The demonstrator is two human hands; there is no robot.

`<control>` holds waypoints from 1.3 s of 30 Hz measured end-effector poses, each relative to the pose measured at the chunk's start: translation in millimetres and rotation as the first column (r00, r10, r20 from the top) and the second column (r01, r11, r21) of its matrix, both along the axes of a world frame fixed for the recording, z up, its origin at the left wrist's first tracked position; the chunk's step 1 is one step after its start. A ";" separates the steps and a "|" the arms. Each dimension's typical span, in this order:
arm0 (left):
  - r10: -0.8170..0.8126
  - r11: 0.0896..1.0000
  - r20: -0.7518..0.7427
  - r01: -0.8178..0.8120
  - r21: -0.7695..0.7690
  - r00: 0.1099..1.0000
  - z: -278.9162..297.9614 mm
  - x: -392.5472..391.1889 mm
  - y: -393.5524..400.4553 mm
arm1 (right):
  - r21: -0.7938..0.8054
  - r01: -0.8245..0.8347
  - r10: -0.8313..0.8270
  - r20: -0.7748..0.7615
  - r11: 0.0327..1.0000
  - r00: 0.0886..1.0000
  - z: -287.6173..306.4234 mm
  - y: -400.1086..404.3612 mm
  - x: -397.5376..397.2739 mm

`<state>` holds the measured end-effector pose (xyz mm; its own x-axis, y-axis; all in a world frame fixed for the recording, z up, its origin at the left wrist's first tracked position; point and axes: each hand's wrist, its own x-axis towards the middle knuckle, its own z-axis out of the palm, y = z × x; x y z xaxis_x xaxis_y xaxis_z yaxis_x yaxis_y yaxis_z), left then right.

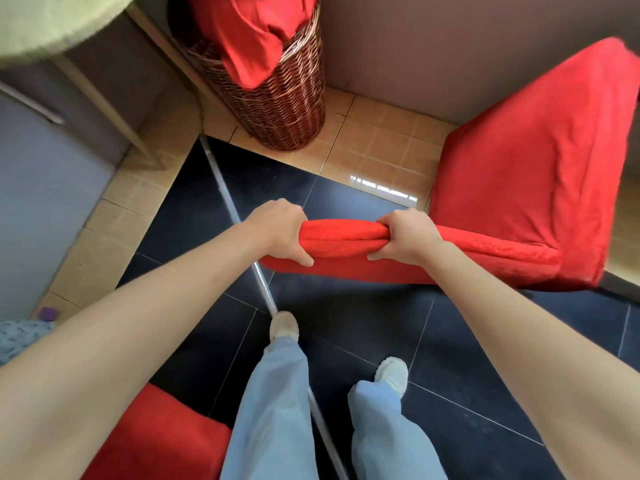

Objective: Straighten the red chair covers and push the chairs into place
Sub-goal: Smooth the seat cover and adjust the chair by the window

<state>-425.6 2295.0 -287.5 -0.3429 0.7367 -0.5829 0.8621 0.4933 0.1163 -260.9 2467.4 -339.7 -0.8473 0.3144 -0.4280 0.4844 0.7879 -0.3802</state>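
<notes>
A chair in a red fabric cover (526, 188) stands at the right, its seat turned away from me and its backrest top toward me. My left hand (280, 232) grips the left end of the backrest's top edge. My right hand (407, 237) grips the same edge a little further right, bunching the red cover under its fingers. A second red-covered chair (156, 434) shows only a corner at the bottom left, beside my left leg.
A wicker basket (280, 98) with red cloth (249, 32) draped over its rim stands against the far wall. A grey cabinet (45, 188) lines the left side, a pale green tabletop edge (45, 22) above it. A metal strip (242, 233) crosses the dark floor tiles.
</notes>
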 end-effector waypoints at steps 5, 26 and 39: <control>0.000 1.000 -0.052 -0.001 -0.020 0.999 47.7 38.8 28.3 | -0.131 0.206 -0.225 -0.147 0.970 0.963 31.8 15.9 47.9; 0.077 0.965 -0.260 -0.006 0.263 0.963 195.9 221.2 125.7 | -0.304 0.337 -0.432 -0.341 0.891 0.835 127.3 118.0 203.7; 0.264 0.793 -0.089 -0.164 0.586 0.960 216.3 327.5 152.4 | -0.310 0.272 -0.383 -0.394 0.911 0.836 147.9 170.2 291.5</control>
<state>-98.1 2447.3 -71.2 -0.5813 0.8136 -0.0069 0.7734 0.5552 0.3060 30.7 2637.6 -191.8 -0.8269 0.5460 -0.1344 0.4375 0.4747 -0.7637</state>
